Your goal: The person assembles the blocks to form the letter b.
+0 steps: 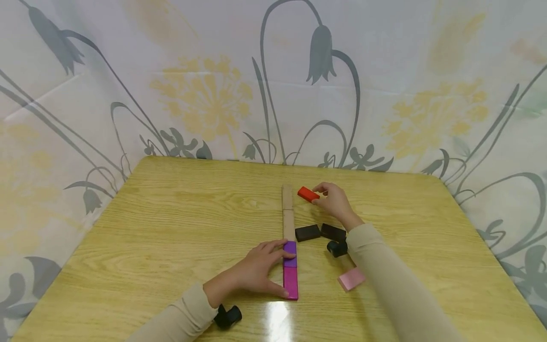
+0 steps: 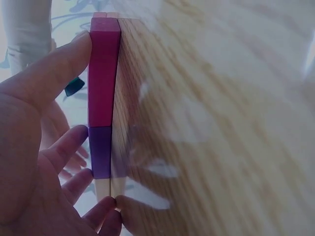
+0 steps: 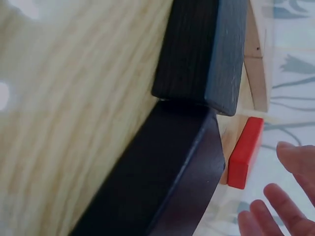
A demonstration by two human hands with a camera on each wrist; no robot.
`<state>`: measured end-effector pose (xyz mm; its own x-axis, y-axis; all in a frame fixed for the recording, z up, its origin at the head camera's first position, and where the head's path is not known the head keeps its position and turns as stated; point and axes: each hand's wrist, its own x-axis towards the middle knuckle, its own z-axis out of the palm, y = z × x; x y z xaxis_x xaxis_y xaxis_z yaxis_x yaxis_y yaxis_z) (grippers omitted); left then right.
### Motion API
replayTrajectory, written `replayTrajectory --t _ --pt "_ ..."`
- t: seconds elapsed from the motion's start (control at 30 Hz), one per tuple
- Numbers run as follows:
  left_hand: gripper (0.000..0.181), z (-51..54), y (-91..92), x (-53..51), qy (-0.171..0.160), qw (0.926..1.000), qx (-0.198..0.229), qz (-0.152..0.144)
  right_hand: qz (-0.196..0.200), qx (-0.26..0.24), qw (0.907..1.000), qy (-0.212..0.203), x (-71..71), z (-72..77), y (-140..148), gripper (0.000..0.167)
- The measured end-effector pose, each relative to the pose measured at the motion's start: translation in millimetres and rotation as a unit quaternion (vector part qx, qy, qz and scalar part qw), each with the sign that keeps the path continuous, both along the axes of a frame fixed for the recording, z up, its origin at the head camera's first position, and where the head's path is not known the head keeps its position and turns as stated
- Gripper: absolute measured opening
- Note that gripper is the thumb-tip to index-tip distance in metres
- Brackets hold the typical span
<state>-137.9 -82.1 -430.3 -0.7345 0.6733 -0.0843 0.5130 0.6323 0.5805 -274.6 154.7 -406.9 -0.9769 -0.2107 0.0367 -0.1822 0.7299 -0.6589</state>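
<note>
A straight row of blocks runs away from me: a magenta block [image 1: 291,282] nearest, then a purple block [image 1: 290,261], then plain wooden blocks [image 1: 287,197]. My left hand [image 1: 255,271] lies along the row's left side, its thumb touching the magenta block and its extended fingers at the purple one. To the right of the row's far end, a red block [image 1: 307,194] lies at an angle on the table. My right hand [image 1: 336,203] is beside its right end, thumb and fingers spread; the right wrist view shows a gap between fingertips [image 3: 285,150] and block.
Two black blocks [image 1: 307,233] lie end to end, right of the row's middle. A pink block [image 1: 352,279] sits nearer, partly behind the right sleeve [image 1: 384,266]. Black wrist cameras [image 1: 228,317] hang at both cuffs. A flowered cloth [image 1: 213,118] rises behind the wooden table [image 1: 171,228].
</note>
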Motion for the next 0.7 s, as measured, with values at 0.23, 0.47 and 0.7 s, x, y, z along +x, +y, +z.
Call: replayTrajectory --t 0.23,0.47,0.7 --pt "0.08 -1.6 -0.9 0.2 0.002 1.0 -0.004 0.002 -0.014 -0.007 0.9989 -0.045 -9.4 -3.6 -1.7 0.029" --pt "0.08 -1.8 -0.8 0.5 0.004 1.0 0.001 -0.002 0.001 0.007 0.9985 -0.053 -11.2 -2.5 -3.1 0.031" --pt "0.08 -2.4 -0.2 -1.3 0.004 1.0 0.002 -0.006 -0.003 0.032 0.9981 -0.053 -12.1 -1.4 -4.5 0.029"
